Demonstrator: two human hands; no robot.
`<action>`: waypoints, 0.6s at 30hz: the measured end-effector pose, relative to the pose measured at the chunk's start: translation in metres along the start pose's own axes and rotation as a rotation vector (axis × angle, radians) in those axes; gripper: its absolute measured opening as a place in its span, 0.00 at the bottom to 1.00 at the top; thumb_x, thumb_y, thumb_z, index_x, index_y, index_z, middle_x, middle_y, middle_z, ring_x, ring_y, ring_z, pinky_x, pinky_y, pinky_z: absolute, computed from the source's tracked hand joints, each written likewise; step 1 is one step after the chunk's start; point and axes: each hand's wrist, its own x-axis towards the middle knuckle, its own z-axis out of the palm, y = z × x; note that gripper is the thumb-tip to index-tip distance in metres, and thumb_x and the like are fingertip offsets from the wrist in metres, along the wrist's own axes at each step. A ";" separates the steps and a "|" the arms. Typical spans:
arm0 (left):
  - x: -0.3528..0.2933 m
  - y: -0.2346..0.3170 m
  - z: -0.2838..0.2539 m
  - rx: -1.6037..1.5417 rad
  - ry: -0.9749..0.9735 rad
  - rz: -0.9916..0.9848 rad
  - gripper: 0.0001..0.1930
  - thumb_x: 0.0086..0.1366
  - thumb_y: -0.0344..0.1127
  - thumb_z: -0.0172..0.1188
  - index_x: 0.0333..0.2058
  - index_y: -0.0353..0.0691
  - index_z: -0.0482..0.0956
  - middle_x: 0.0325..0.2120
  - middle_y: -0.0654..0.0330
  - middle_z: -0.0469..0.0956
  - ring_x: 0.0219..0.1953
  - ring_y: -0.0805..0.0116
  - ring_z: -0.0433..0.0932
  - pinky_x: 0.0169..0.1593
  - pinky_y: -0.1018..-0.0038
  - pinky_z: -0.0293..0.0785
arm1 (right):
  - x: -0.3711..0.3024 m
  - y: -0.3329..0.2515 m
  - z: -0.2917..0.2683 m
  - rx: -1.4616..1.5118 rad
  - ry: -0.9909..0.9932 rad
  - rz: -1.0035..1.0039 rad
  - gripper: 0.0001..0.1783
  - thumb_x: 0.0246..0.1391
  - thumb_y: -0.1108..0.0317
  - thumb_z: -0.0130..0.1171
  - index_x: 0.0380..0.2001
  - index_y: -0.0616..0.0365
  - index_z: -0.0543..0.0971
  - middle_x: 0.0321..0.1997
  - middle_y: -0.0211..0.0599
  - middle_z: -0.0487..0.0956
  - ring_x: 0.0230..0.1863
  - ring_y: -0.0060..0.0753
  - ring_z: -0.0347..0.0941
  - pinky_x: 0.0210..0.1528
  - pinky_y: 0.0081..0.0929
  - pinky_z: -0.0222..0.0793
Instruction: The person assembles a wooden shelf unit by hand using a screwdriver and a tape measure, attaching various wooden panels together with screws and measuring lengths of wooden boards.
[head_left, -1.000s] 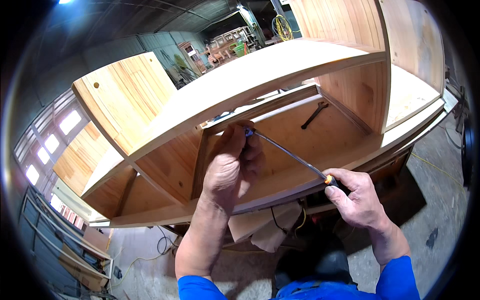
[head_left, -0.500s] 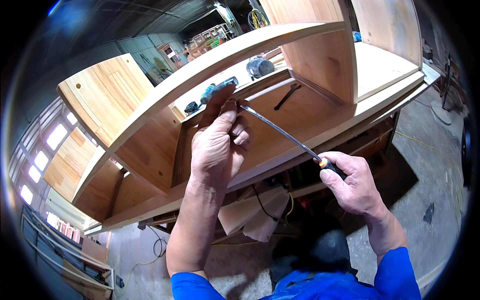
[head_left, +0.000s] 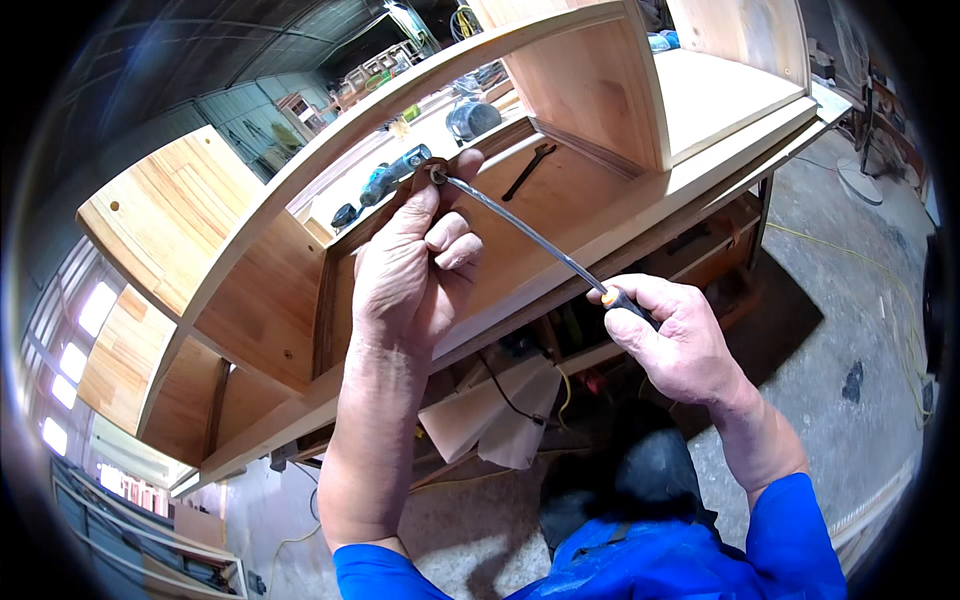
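My right hand (head_left: pixel 685 345) grips a long screwdriver (head_left: pixel 530 236) by its dark handle with an orange collar. The metal shaft slants up to the left, its tip meeting the raised fingers of my left hand (head_left: pixel 400 265). Those fingers pinch around a small item at the tip, too small and covered to make out. Both hands are in front of a pale wooden cabinet frame (head_left: pixel 560 205) with a curved top rail (head_left: pixel 330 125). Inside its framed recess lies a dark open-ended wrench (head_left: pixel 528 172), beyond my left fingertips.
A teal and black power tool (head_left: pixel 395 175) and a dark cylindrical object (head_left: pixel 474 120) lie behind the recess. Upright wooden panels (head_left: pixel 590 90) flank the opening. Beneath, a bench (head_left: pixel 715 240) holds clutter and cords. A yellow cord (head_left: pixel 850 250) runs over the concrete floor.
The cabinet and the tools in it have shifted left and slightly up in view. Both hands and the screwdriver have shifted left too, the tip staying at my left fingers.
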 end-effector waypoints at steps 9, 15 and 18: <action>0.018 -0.007 0.004 0.265 0.115 0.080 0.08 0.72 0.32 0.52 0.46 0.37 0.72 0.44 0.47 0.78 0.20 0.81 0.57 0.22 0.84 0.58 | 0.002 0.015 -0.003 -0.367 0.264 -0.349 0.12 0.54 0.75 0.58 0.42 0.64 0.77 0.27 0.43 0.77 0.25 0.35 0.73 0.30 0.28 0.70; 0.031 -0.017 0.027 0.437 0.182 0.095 0.10 0.73 0.36 0.51 0.46 0.36 0.70 0.45 0.49 0.77 0.19 0.84 0.57 0.21 0.86 0.57 | 0.001 0.019 -0.016 -0.721 0.396 -0.438 0.23 0.47 0.79 0.63 0.50 0.61 0.76 0.29 0.42 0.74 0.28 0.43 0.74 0.31 0.32 0.70; 0.042 -0.020 0.030 0.482 0.161 0.080 0.11 0.73 0.36 0.50 0.48 0.36 0.70 0.45 0.50 0.78 0.18 0.85 0.57 0.21 0.86 0.57 | 0.004 0.027 -0.023 -0.835 0.451 -0.484 0.25 0.47 0.76 0.64 0.51 0.62 0.75 0.30 0.40 0.74 0.29 0.43 0.74 0.31 0.35 0.71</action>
